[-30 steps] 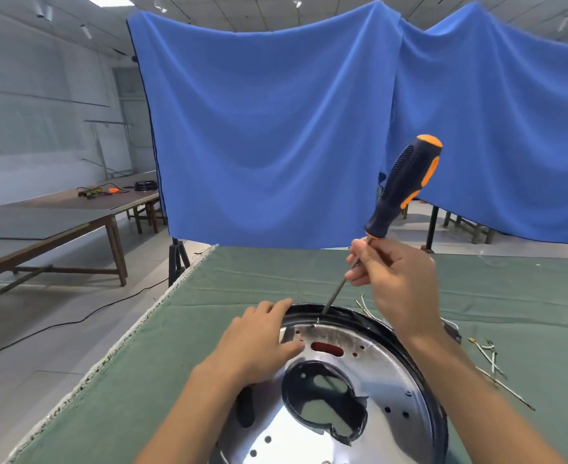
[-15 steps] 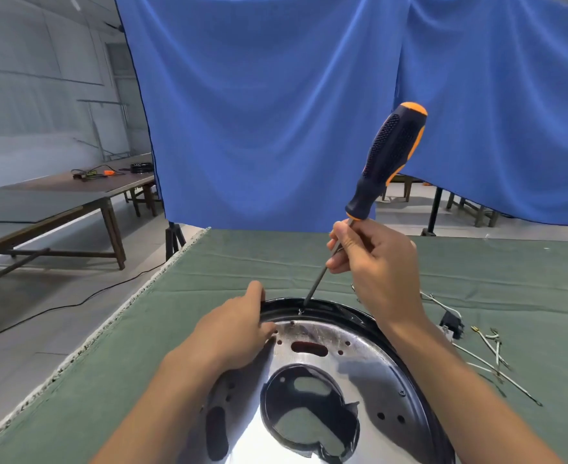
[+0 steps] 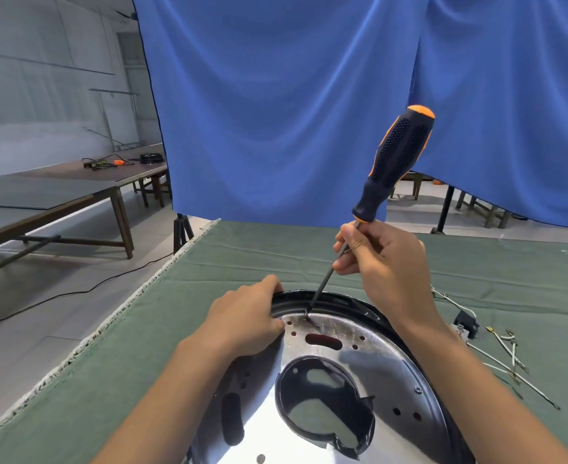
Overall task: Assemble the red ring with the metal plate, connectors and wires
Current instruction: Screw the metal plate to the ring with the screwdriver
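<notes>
Both our hands are on the work: our left hand (image 3: 245, 321) curls over the far-left rim of the metal plate (image 3: 359, 390), thumb on the shiny face and fingers wrapped over the dark outer ring (image 3: 363, 304), while our right hand (image 3: 386, 272) pinches the thin shaft of the screwdriver (image 3: 395, 165) just under its black-and-orange handle. Compared with half a second ago, the handle stands a little more upright and the tip sits on the plate's far edge beside a small hole, where before it rested in the dark channel of the ring. Red shows only through the plate's slot (image 3: 323, 341) and small holes. The plate lies at the near edge of the green-covered counter (image 3: 209, 262), running out of view below. To the right, near our right forearm, lie the wires (image 3: 510, 356) and a small black connector (image 3: 466, 323), apart from the plate. The counter's far half and left side are bare cloth; beyond its far edge hangs a blue curtain (image 3: 276, 112).
</notes>
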Tool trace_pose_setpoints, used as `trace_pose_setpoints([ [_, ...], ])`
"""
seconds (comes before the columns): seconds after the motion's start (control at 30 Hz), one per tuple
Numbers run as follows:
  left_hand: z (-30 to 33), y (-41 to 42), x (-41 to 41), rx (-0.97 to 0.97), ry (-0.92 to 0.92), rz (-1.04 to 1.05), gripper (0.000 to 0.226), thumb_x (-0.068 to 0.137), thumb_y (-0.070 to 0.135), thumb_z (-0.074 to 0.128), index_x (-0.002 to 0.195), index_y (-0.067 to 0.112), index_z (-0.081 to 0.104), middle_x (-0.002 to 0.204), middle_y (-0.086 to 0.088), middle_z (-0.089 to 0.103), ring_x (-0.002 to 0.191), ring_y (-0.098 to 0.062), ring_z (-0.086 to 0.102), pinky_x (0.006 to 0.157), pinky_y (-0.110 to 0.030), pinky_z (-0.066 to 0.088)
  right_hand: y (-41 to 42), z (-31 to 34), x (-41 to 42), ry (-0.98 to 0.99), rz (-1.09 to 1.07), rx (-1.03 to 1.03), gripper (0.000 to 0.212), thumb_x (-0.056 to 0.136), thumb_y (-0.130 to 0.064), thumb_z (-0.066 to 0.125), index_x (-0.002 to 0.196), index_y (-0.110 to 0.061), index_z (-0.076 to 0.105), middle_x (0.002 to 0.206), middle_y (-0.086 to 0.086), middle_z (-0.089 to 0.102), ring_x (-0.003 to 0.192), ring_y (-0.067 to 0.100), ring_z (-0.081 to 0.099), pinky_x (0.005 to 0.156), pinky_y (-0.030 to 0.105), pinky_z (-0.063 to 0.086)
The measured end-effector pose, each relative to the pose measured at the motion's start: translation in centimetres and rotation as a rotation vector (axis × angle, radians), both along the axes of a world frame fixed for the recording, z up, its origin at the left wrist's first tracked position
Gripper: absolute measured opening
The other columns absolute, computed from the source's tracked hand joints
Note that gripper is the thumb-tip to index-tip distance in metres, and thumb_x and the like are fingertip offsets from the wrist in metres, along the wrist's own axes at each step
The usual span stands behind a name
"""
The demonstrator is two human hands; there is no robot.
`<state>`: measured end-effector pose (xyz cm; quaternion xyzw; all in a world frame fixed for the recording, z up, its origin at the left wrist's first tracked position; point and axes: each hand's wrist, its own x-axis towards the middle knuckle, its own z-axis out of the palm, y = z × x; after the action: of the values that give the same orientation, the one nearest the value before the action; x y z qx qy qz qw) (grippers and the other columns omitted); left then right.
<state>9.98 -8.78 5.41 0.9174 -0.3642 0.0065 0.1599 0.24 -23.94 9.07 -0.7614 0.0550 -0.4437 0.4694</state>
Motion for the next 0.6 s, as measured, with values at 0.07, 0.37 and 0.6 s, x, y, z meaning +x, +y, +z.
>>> trace_pose_setpoints([
  [0.07, 0.1, 0.0, 0.0, 0.008, 0.004, -0.003, 0.041, 0.086, 0.037, 0.058, 0.123, 0.032, 0.042, 0.117, 0.002, 0.061, 0.104, -0.027, 0.056, 0.076, -0.033, 0.039, 0.1, 0.0, 0.0, 0.004, -0.006, -0.01, 0.021, 0.095, -0.011, 0.056, 0.075, -0.01, 0.065, 0.064, 0.0, 0.064, 0.051, 0.011, 0.065, 0.056, 0.024, 0.057],
  [0.37, 0.2, 0.1, -0.1, 0.016, 0.076, -0.041, 0.038, 0.085, 0.031, 0.058, 0.12, 0.027, 0.041, 0.114, -0.001, 0.061, 0.102, -0.028, 0.056, 0.082, -0.037, 0.045, 0.3, 0.2, 0.3, 0.05, 0.023, -0.022, 0.022, 0.092, -0.009, 0.06, 0.071, -0.007, 0.066, 0.058, -0.001, 0.063, 0.049, 0.011, 0.064, 0.053, 0.021, 0.056],
  [0.6, 0.1, 0.1, -0.5, -0.053, 0.099, -0.035, 0.039, 0.085, 0.029, 0.058, 0.121, 0.024, 0.045, 0.118, 0.001, 0.06, 0.107, -0.022, 0.055, 0.086, -0.036, 0.045, 1.1, 2.5, 2.5, 0.224, -0.013, -0.1, 0.027, 0.081, -0.019, 0.075, 0.061, -0.014, 0.058, 0.049, 0.002, 0.062, 0.041, 0.012, 0.06, 0.047, 0.024, 0.054],
])
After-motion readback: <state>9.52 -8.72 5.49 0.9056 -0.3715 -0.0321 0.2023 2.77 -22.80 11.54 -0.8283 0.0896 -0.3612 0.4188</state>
